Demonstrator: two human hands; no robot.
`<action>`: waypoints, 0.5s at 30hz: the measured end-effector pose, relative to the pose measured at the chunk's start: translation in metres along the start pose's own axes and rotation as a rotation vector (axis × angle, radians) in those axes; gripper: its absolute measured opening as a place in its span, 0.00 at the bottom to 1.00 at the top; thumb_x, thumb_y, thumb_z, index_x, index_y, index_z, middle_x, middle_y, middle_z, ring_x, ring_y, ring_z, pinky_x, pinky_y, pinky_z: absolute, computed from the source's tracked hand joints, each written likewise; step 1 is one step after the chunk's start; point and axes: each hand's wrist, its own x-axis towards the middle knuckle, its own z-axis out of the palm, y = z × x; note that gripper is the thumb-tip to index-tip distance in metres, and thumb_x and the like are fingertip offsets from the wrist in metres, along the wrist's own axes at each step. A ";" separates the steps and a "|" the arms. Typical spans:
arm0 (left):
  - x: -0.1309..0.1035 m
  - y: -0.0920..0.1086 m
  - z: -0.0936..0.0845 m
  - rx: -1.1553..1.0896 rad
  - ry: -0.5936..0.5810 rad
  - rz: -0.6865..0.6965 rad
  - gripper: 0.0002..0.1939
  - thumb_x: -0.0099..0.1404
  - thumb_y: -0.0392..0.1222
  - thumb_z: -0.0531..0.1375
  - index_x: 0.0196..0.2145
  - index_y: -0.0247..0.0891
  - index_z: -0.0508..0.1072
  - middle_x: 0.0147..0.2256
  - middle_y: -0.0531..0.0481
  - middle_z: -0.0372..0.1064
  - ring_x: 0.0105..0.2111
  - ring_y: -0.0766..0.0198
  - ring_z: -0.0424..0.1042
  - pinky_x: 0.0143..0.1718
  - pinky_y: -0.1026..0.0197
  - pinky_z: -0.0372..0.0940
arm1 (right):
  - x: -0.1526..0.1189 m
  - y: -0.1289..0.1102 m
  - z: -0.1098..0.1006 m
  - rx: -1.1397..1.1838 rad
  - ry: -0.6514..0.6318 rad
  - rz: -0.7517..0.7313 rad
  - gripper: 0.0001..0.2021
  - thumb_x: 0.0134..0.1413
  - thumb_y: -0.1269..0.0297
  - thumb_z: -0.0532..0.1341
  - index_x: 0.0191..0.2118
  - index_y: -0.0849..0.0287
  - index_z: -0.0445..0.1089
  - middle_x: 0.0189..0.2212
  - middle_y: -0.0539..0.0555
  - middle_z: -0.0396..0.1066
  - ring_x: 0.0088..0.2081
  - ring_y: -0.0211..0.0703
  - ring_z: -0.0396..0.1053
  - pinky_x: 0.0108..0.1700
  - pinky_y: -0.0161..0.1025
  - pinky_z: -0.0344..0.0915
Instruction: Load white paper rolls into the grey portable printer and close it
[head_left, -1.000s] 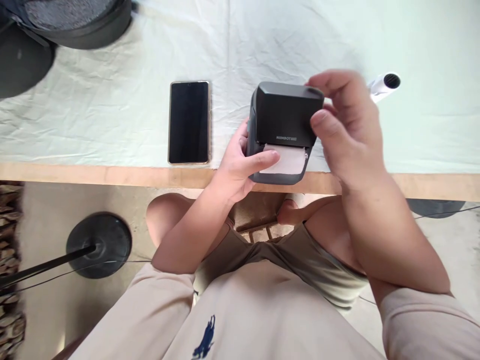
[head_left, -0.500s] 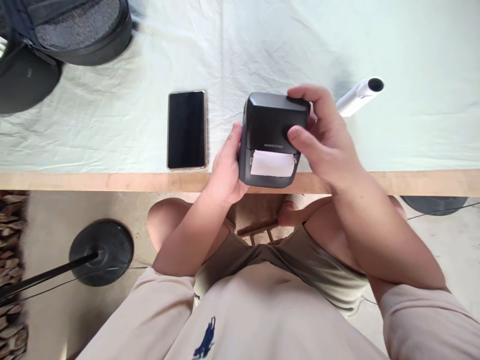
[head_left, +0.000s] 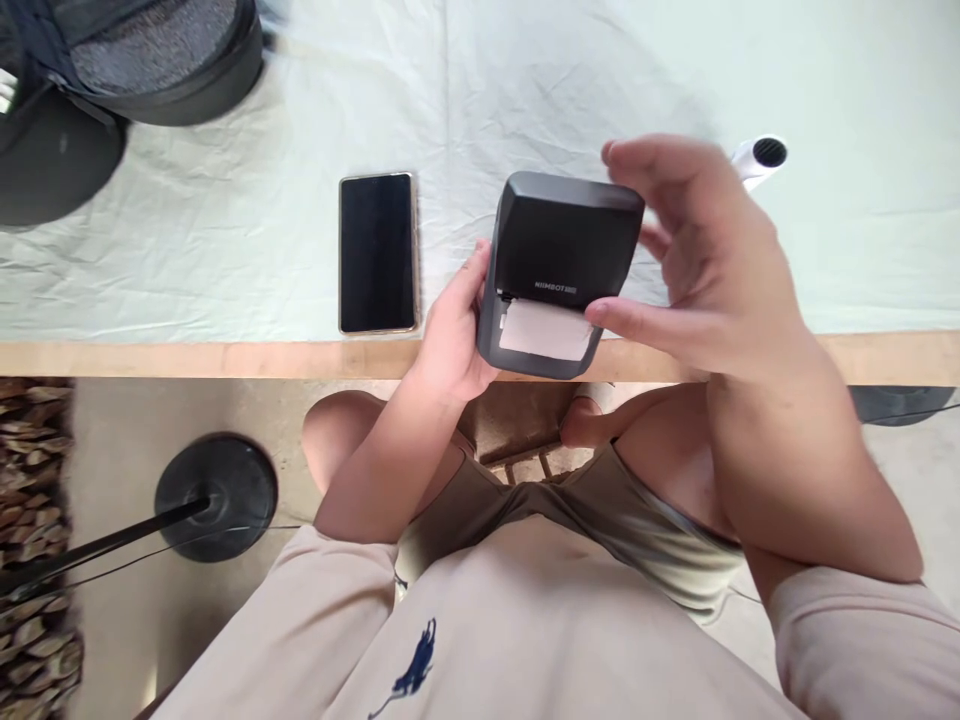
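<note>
A dark grey label printer (head_left: 568, 240) is in my left hand (head_left: 455, 335), just above the table's front edge. My left fingers wrap its left side and underside, and some of them are hidden behind it. The black lid appears raised a little and set off from the grey base. White label paper (head_left: 546, 330) lies across the front below the lid. At the printer's right side my right hand (head_left: 697, 240) is spread with fingers apart. Its thumb tip overlaps the lid's lower right corner; whether it touches I cannot tell.
A smartphone (head_left: 377, 253) with a dark screen lies left of the printer. Behind my right hand is a white tube-shaped object (head_left: 761, 160) with a dark end. A black bag (head_left: 165, 60) sits at the far left. Below the wooden table edge (head_left: 187, 358) stands a round black base (head_left: 217, 497).
My right hand has loosened from the printer's right side and moved right, its fingers spreading. The printer's lid now looks lifted and shifted right. My left hand keeps its hold.
</note>
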 end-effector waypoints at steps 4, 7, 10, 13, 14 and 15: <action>-0.002 0.002 0.003 -0.016 -0.160 -0.014 0.26 0.77 0.64 0.58 0.41 0.38 0.83 0.42 0.41 0.86 0.64 0.36 0.78 0.63 0.44 0.77 | 0.003 -0.009 0.010 -0.102 0.345 -0.140 0.17 0.57 0.52 0.75 0.48 0.46 0.75 0.39 0.49 0.69 0.36 0.42 0.72 0.39 0.45 0.74; -0.007 0.003 0.005 0.003 -0.223 0.023 0.25 0.79 0.60 0.56 0.42 0.38 0.83 0.41 0.41 0.85 0.61 0.36 0.81 0.61 0.43 0.78 | 0.007 -0.020 0.015 -0.089 0.502 -0.150 0.09 0.70 0.60 0.67 0.38 0.50 0.67 0.35 0.47 0.63 0.30 0.35 0.70 0.30 0.39 0.68; -0.009 0.001 0.002 0.017 -0.160 0.049 0.20 0.78 0.57 0.59 0.43 0.40 0.83 0.44 0.41 0.85 0.61 0.37 0.81 0.59 0.43 0.80 | 0.008 -0.026 0.012 -0.103 0.494 -0.199 0.09 0.72 0.64 0.63 0.38 0.49 0.64 0.38 0.50 0.66 0.45 0.42 0.81 0.29 0.38 0.68; -0.007 -0.001 -0.002 0.040 -0.188 0.021 0.16 0.76 0.54 0.63 0.45 0.40 0.82 0.47 0.42 0.85 0.62 0.39 0.80 0.58 0.45 0.79 | 0.006 -0.028 0.006 -0.227 0.402 -0.145 0.05 0.66 0.64 0.65 0.38 0.50 0.68 0.39 0.50 0.76 0.39 0.43 0.79 0.26 0.40 0.62; -0.007 -0.002 -0.004 0.052 -0.220 0.018 0.14 0.76 0.53 0.64 0.45 0.41 0.82 0.46 0.42 0.85 0.60 0.40 0.81 0.57 0.46 0.79 | 0.005 -0.029 0.004 -0.297 0.335 -0.120 0.04 0.62 0.64 0.67 0.38 0.50 0.70 0.38 0.49 0.78 0.33 0.42 0.75 0.26 0.42 0.61; -0.007 -0.002 -0.005 0.065 -0.248 0.017 0.12 0.75 0.52 0.65 0.46 0.42 0.82 0.45 0.44 0.84 0.59 0.42 0.82 0.57 0.47 0.79 | 0.004 -0.029 0.004 -0.378 0.248 -0.092 0.04 0.59 0.64 0.68 0.38 0.50 0.72 0.37 0.49 0.79 0.29 0.41 0.72 0.27 0.43 0.61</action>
